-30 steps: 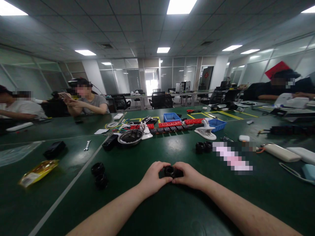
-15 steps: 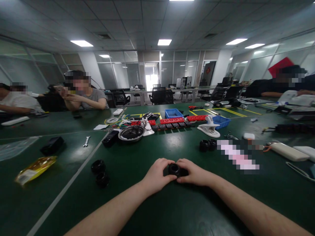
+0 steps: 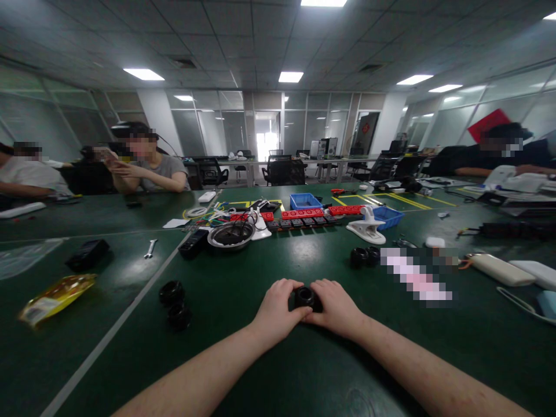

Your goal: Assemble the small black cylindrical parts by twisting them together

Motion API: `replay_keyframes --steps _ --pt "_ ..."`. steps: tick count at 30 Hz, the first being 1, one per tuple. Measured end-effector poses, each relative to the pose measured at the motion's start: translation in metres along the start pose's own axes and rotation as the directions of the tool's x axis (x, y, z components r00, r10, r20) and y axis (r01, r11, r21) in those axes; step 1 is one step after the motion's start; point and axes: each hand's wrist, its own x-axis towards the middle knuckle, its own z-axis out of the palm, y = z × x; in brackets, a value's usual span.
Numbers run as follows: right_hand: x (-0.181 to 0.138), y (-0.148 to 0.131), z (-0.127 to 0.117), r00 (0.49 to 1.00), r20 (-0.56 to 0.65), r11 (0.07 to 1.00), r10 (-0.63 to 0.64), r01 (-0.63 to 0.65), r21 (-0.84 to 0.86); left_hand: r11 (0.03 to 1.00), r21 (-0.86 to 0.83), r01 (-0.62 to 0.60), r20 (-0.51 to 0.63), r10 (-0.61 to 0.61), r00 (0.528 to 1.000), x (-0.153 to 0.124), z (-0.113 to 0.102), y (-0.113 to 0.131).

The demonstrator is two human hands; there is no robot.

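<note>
A black ring (image 3: 305, 297) is held above or on the green table (image 3: 304, 370), nearer to the wearer than the metal bowl (image 3: 231, 237) and to the right of it; whether its underside is touched by the table cannot be told. It is seen as a short, thick cylinder, and its long axis, taken through the hole, is set nearly upright, with the open end pointed upward and leaned a little toward the wearer. Its left side is gripped by the left hand (image 3: 280, 310), whose thumb and forefinger are curved around it with a narrow space between them. From the other side it is enclosed by the right hand (image 3: 336, 307), with the fingers bent and the thumb brought close to the left thumb; by this hand the right part of the ring is covered, so its full outline cannot be seen. Two loose black rings (image 3: 178, 316) are placed together to the left of the metal bowl and nearer to the wearer, while another black pair (image 3: 365, 256) is seen well to its right. Beyond the metal bowl, also rightward, a blue tray (image 3: 305, 201) is placed, and far to its left a wrench (image 3: 150, 249) is laid.
</note>
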Motion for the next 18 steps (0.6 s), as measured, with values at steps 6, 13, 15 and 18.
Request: replay_keyframes --steps 6,13,15,18 --pt "0.003 0.015 -0.017 0.96 0.203 0.926 -0.194 0.111 0.36 0.995 -0.095 -0.014 0.147 0.028 0.989 0.001 -0.01 0.003" --pt "0.003 0.024 -0.015 0.959 0.22 0.89 -0.181 0.064 0.451 0.99 -0.137 -0.015 0.2 0.043 0.979 0.001 -0.011 0.006" --pt "0.002 0.019 -0.007 0.98 0.176 0.919 -0.098 0.021 0.393 0.993 -0.12 0.0 0.153 0.018 0.988 -0.001 -0.007 0.006" --pt "0.002 0.006 0.003 0.998 0.045 0.983 0.033 -0.04 0.177 0.997 -0.042 0.065 0.013 -0.064 0.998 -0.002 0.001 0.005"
